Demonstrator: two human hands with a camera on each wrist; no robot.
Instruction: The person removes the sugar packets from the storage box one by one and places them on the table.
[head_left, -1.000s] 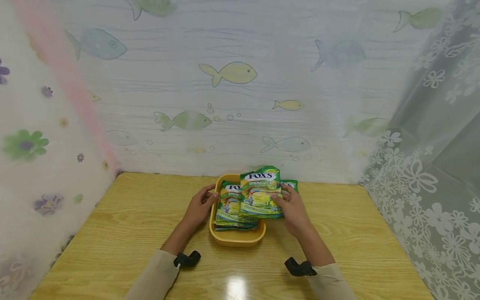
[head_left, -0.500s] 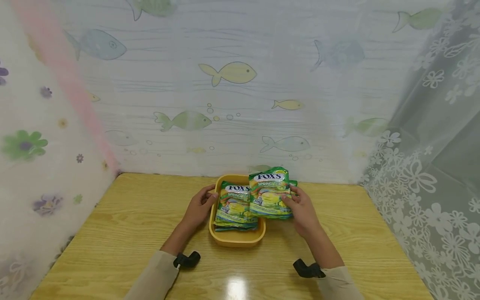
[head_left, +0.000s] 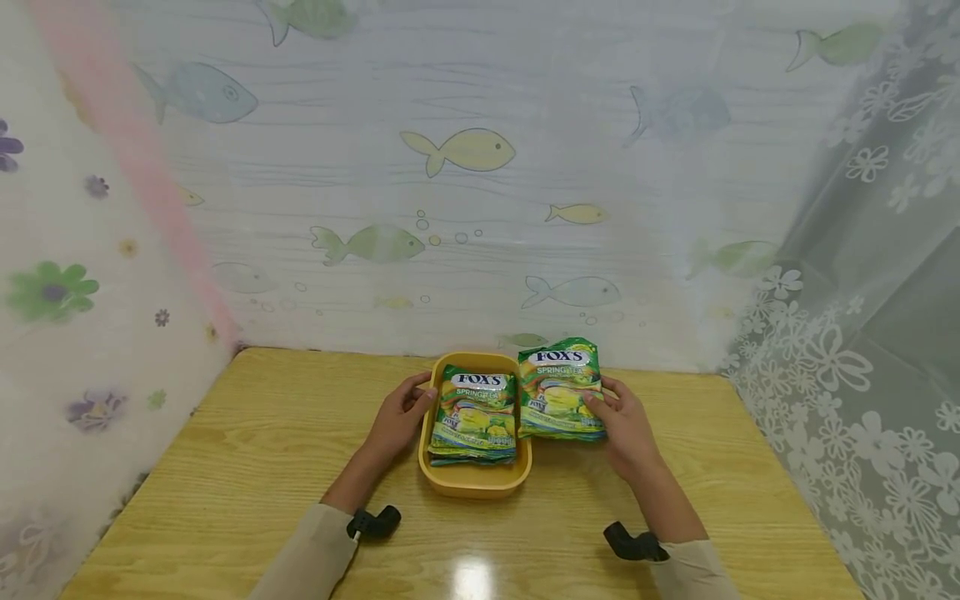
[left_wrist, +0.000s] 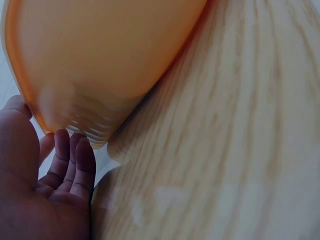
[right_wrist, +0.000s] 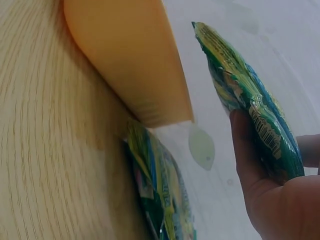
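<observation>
A pale yellow wood-grain desk [head_left: 225, 467] bears a white patch of glare [head_left: 472, 577] at its near edge. Behind it stands a whitish backdrop [head_left: 480, 67] printed with yellow, green and blue fish. A pink vertical band [head_left: 138, 158] borders the white flower-patterned left side [head_left: 90, 350]; a grey sheet with white flowers [head_left: 892, 325] covers the right.

"FOX'S SPRING TEA" reads on the held packet [head_left: 558, 392] and the uppermost packet [head_left: 474, 417] inside the tub [head_left: 476, 488].
</observation>
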